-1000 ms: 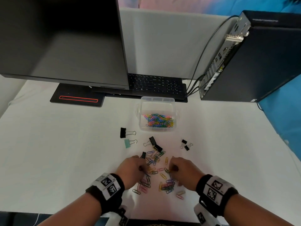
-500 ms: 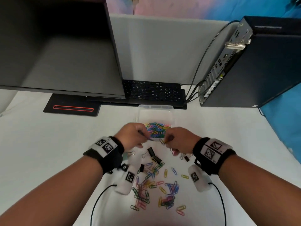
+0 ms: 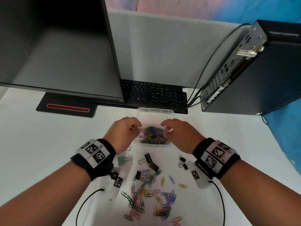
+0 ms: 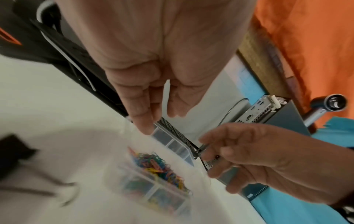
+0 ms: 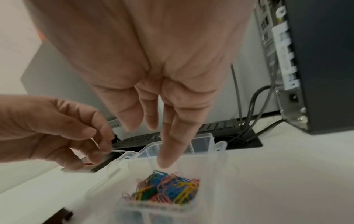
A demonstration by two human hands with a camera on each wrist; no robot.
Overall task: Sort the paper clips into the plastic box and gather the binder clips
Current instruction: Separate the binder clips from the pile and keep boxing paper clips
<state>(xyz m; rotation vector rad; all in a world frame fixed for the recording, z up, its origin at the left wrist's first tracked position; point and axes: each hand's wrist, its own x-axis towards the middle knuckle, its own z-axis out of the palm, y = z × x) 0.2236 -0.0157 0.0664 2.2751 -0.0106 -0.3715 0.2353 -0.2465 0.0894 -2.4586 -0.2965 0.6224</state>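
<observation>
A clear plastic box (image 3: 155,110) holds a heap of coloured paper clips (image 3: 153,136). Both hands hover over it. My left hand (image 3: 135,128) pinches a pale paper clip (image 5: 116,151) at its fingertips, above the box's left side. My right hand (image 3: 168,129) has its fingers curled above the right side, with a pink paper clip (image 3: 170,130) at the fingertips. Several loose paper clips (image 3: 146,198) lie on the white table nearer me. Black binder clips (image 3: 150,159) lie between them and the box, a green binder clip (image 3: 121,160) lies under my left wrist, and two small black ones (image 3: 183,162) lie by my right wrist.
A keyboard (image 3: 153,93) lies right behind the box. A monitor (image 3: 57,51) on a black base (image 3: 66,108) stands at the back left. A computer case (image 3: 254,75) with cables (image 3: 193,98) is at the back right. Wrist-camera cords (image 3: 84,203) trail near the table's front edge.
Both hands rose from the loose pile near me and moved forward with paper clips. They now hover over the box.
</observation>
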